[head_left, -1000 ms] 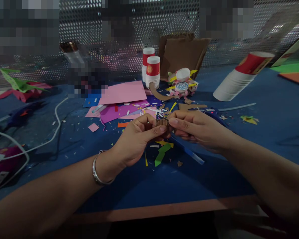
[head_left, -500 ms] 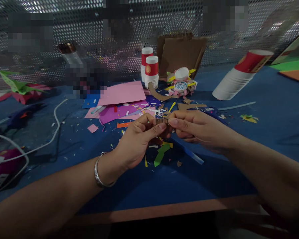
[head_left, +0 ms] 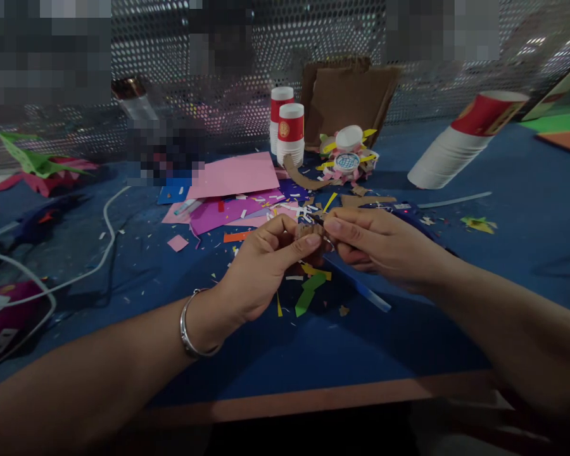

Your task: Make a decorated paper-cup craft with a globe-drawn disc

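My left hand [head_left: 261,266] and my right hand [head_left: 380,244] meet above the blue table [head_left: 527,240]. Both pinch a small brown rolled piece of corrugated cardboard [head_left: 308,230] between thumb and fingers. Most of the piece is hidden by my fingertips. A silver bangle [head_left: 187,326] sits on my left wrist. Green and yellow paper scraps [head_left: 308,291] lie on the table just under my hands, beside a blue strip [head_left: 361,288].
Pink and purple paper sheets [head_left: 235,177] lie behind my hands. Two red-and-white paper cup stacks [head_left: 289,130] stand by brown cardboard [head_left: 349,95]. A decorated cup craft [head_left: 348,155], a tipped cup stack [head_left: 460,142], a white cable [head_left: 102,253] and a perforated metal screen [head_left: 285,38] are about.
My hands have lifted slightly and the cardboard piece has been turned a little between my fingers. Otherwise nothing has moved.
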